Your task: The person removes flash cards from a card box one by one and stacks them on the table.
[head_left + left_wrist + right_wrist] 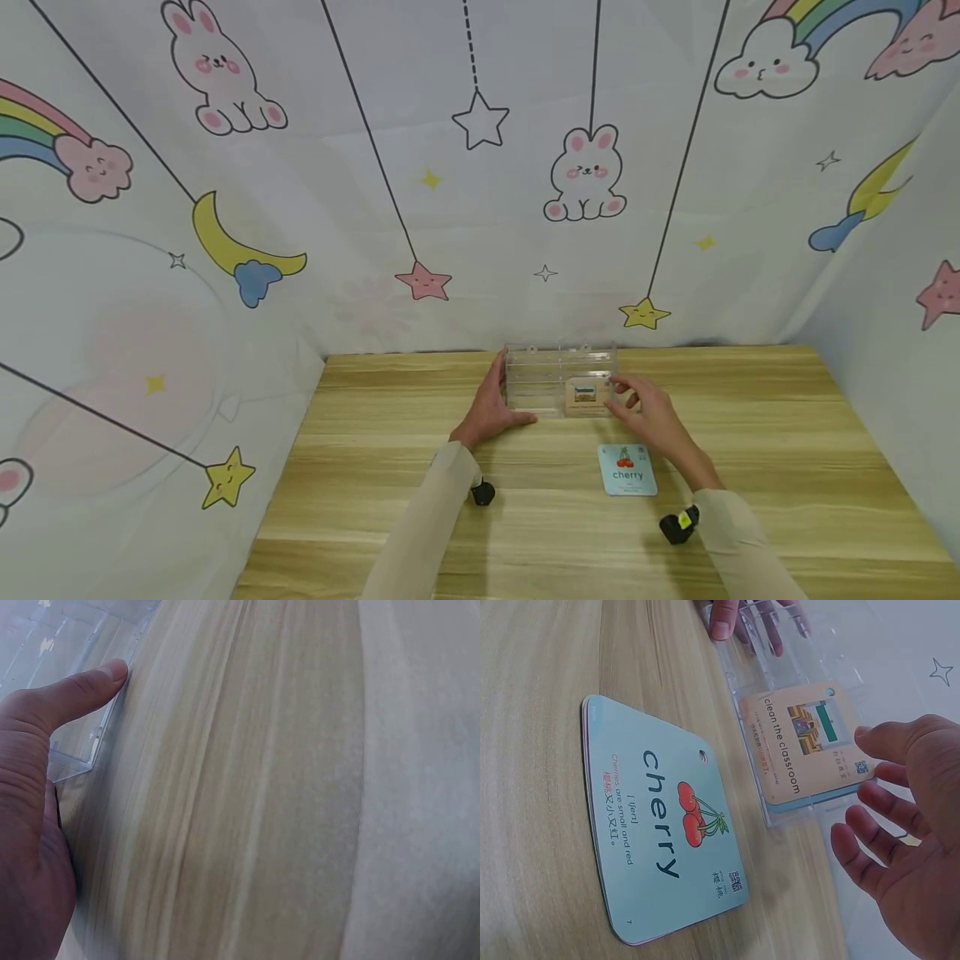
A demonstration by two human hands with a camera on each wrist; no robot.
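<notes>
A clear plastic box with compartments stands at the back of the wooden table. My left hand grips its left side, the thumb along the front edge and fingers behind the clear wall. In the box's right compartment sits a stack of cards, its top one a peach "clean the classroom" card. At that card's outer edge is my right hand, thumb tip touching or just over it, the other fingers loosely bent beside the box. A blue stack of "cherry" cards lies on the table below the right hand.
The wooden table ends at a white cloth backdrop printed with rabbits, stars and rainbows, close behind the box. Small black cameras are worn at both wrists.
</notes>
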